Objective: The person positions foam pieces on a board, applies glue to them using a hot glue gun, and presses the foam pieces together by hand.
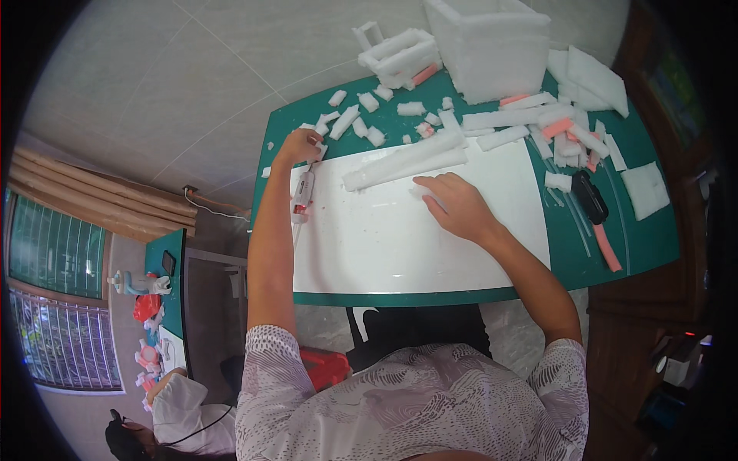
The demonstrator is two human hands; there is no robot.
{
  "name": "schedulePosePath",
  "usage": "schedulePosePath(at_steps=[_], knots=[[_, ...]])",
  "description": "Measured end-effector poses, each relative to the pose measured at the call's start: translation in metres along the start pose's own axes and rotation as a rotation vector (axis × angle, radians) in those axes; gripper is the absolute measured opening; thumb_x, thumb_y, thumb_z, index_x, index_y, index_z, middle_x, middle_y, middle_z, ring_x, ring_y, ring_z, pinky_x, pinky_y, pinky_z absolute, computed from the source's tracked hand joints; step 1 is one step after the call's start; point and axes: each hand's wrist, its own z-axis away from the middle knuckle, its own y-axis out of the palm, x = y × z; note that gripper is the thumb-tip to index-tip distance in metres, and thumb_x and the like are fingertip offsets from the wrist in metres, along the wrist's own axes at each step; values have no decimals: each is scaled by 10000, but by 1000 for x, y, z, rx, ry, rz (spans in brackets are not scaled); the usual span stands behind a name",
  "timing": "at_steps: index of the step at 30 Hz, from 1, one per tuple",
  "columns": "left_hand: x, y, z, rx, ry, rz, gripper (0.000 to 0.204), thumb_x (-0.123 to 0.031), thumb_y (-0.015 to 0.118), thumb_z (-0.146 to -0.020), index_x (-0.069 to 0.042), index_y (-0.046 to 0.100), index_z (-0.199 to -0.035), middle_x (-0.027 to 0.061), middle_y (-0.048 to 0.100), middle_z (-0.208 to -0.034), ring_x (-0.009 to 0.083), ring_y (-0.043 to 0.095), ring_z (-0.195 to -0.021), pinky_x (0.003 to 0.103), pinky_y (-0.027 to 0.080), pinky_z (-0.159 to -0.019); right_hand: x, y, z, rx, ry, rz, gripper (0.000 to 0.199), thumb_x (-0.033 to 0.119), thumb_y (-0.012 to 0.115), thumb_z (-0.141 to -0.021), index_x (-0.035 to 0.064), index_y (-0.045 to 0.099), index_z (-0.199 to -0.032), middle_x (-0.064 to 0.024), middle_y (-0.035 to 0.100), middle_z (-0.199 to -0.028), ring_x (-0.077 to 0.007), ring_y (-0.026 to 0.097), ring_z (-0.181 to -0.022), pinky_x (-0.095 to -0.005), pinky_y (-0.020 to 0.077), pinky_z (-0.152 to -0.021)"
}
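Note:
At the far left of the white board (400,238), my left hand (300,146) curls its fingers down around a small white foam piece (320,151), which they partly hide. A white bottle with a thin nozzle (304,194) lies just below that hand, beside my forearm. Nearer the middle, my right hand (461,206) has its thumb and forefinger at a little white foam block (420,188), low over the board. Two long white foam strips (407,161) lie side by side just beyond my right hand.
Small foam chunks (348,121) are scattered along the far side of the green table (653,238). Behind them stand a foam frame (400,55) and a large foam box (492,54). A black-handled tool (590,198) lies right, near piled offcuts (569,138). Another person (192,411) sits lower left.

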Motion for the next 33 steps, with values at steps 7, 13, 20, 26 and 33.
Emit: schedulePosePath(at_steps=[7,13,20,26,33], knots=[[-6,1,1,-59,77,97,354,-36,747,-690,-65,709,-1041,96,698,-962,228,693,-921,336,543,-788,-2,0,1,0,9,4,308,90,629,-905,45,656,-1208,-133,680,-967,-301,631,-938,-398,533,-817],[-51,-14,47,-99,159,503,209,-64,749,-824,-16,668,-1011,58,677,-936,141,666,-846,268,497,-752,-3,2,4,14,88,-100,315,137,641,-931,51,634,-1234,-153,698,-1015,-290,653,-908,-361,527,-803],[-111,2,145,-89,166,891,207,-27,749,-860,-37,610,-1014,-5,661,-827,29,612,-763,186,435,-686,6,-9,-4,124,502,-608,323,215,719,-932,50,593,-1179,-136,679,-915,-154,621,-707,-253,485,-734],[-136,58,177,-55,179,1012,331,11,765,-832,-23,586,-1109,8,625,-1006,60,644,-877,187,498,-769,5,-2,-9,143,496,-952,337,212,759,-911,15,615,-1144,-65,658,-914,-111,600,-803,-261,500,-739],[-146,87,185,17,255,1177,419,42,752,-835,-23,588,-1215,9,588,-995,62,641,-869,195,500,-733,7,-5,-8,245,500,-755,354,162,754,-902,23,699,-1223,-61,643,-1009,-115,579,-904,-263,507,-772]])
